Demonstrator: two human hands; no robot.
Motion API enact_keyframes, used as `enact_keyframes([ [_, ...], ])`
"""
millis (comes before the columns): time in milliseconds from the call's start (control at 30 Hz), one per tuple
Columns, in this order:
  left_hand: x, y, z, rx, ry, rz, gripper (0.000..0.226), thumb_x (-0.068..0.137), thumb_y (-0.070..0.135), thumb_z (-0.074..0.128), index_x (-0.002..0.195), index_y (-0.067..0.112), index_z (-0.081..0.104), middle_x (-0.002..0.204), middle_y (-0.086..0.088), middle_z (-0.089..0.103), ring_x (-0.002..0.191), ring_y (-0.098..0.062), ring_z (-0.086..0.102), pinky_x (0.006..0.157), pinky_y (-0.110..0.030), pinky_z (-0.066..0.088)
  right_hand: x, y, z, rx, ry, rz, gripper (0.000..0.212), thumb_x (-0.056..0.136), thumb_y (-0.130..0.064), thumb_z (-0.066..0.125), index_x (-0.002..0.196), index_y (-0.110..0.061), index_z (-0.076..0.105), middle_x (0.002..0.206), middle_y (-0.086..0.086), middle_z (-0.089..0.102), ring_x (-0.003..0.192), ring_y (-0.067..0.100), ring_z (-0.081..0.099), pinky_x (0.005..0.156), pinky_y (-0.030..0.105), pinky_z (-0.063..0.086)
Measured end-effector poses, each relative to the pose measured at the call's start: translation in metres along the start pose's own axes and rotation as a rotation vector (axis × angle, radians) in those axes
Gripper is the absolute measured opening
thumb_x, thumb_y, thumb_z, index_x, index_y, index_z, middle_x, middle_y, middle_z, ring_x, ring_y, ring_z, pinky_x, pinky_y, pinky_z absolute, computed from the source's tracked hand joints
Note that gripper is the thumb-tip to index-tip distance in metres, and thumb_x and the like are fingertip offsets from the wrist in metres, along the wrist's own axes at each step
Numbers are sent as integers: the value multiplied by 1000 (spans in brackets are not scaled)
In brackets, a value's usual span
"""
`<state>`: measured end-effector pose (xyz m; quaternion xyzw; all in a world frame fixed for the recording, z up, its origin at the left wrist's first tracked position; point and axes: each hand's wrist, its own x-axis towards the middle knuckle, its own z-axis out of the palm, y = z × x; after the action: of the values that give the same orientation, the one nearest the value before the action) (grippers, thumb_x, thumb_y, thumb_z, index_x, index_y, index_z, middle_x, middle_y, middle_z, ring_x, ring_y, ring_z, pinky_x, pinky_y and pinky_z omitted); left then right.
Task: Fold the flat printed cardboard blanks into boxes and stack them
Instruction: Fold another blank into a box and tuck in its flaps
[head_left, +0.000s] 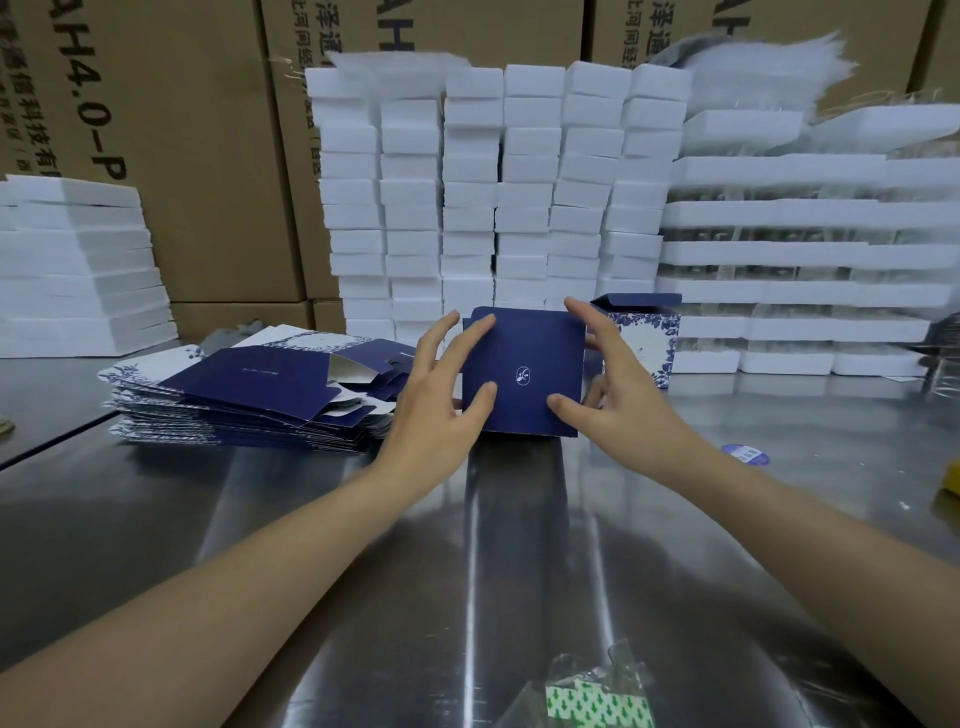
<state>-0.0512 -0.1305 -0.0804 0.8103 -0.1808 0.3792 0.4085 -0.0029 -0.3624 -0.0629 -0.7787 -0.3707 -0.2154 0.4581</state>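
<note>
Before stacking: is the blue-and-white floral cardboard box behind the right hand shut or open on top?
Open: the blue-and-white floral cardboard box has its dark blue lid flap raised off the top.

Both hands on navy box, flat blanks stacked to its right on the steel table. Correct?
Wrong side: the head view shows the flat blanks stacked to the left of the navy box, beside the left hand. The right hand touches the box too, on the steel table.
</note>
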Motion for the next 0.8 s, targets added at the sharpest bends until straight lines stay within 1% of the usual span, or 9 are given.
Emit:
enact_keyframes([
  [67, 0, -1, 0, 4, -6, -9, 66, 103, 20, 66, 153, 55, 41, 161, 25, 31, 126, 4, 52, 77, -27, 62, -1, 0, 0, -68, 32, -3, 78, 94, -20, 73, 152, -56, 34, 142, -10, 50, 70, 0, 61, 82, 31, 51],
  [167, 0, -3, 1, 66, -11, -10, 53, 102, 23, 65, 148, 45, 51, 139, 25, 52, 108, -2, 58, 81, -31, 58, -1, 3, 0, -205, 44, 50, 52, 98, -25, 70, 143, -43, 52, 119, -12, 52, 72, 4, 60, 87, 31, 48],
  [233, 1, -4, 1, 121, -12, 15, 39, 101, 27, 65, 138, 36, 62, 128, 23, 59, 102, -1, 57, 90, -31, 52, -2, 5, -1, -261, 14, 76, 41, 100, -29, 68, 139, -37, 58, 112, -13, 51, 73, 4, 60, 84, 23, 43],
  [300, 2, -6, 0, 141, -21, 23, 33, 100, 29, 64, 132, 33, 66, 126, 23, 61, 102, -1, 57, 91, -29, 49, -2, 6, -2, -290, -5, 73, 38, 101, -29, 67, 138, -35, 60, 112, -11, 52, 77, 3, 61, 80, 10, 39],
  [367, 3, -6, 0, 160, -33, 11, 30, 101, 29, 65, 131, 34, 66, 129, 23, 61, 108, -3, 55, 92, -32, 51, -2, 6, -2, -319, -5, 58, 37, 101, -32, 67, 137, -34, 62, 113, -10, 53, 83, 4, 61, 81, 7, 39],
  [500, 4, -6, -2, 171, -51, -15, 26, 102, 39, 64, 127, 40, 66, 127, 31, 61, 107, -2, 57, 87, -28, 51, -2, 2, -1, -319, 29, 19, 34, 98, -35, 72, 131, -30, 67, 126, -9, 55, 107, 6, 56, 93, 10, 38],
  [600, 4, -2, -2, 145, -62, -39, 28, 98, 48, 61, 125, 45, 65, 124, 44, 57, 101, 6, 58, 81, -18, 47, -3, -2, -1, -367, 49, -37, 29, 98, -34, 71, 125, -25, 67, 134, -10, 59, 123, 10, 52, 103, 25, 40],
  [700, 4, -2, -4, 205, -67, 6, 29, 101, 41, 65, 129, 38, 68, 130, 30, 63, 124, 1, 53, 100, -31, 51, -6, -6, 1, -312, 15, -38, 25, 102, -30, 64, 127, -26, 62, 127, -15, 65, 119, 10, 59, 103, 36, 48],
  [800, 5, -1, -6, 279, -82, 68, 30, 102, 36, 67, 132, 32, 68, 132, 21, 67, 129, -4, 56, 107, -37, 50, -8, -7, 2, -285, -8, -67, 20, 102, -29, 62, 122, -27, 61, 117, -15, 66, 110, 11, 61, 96, 40, 52],
])
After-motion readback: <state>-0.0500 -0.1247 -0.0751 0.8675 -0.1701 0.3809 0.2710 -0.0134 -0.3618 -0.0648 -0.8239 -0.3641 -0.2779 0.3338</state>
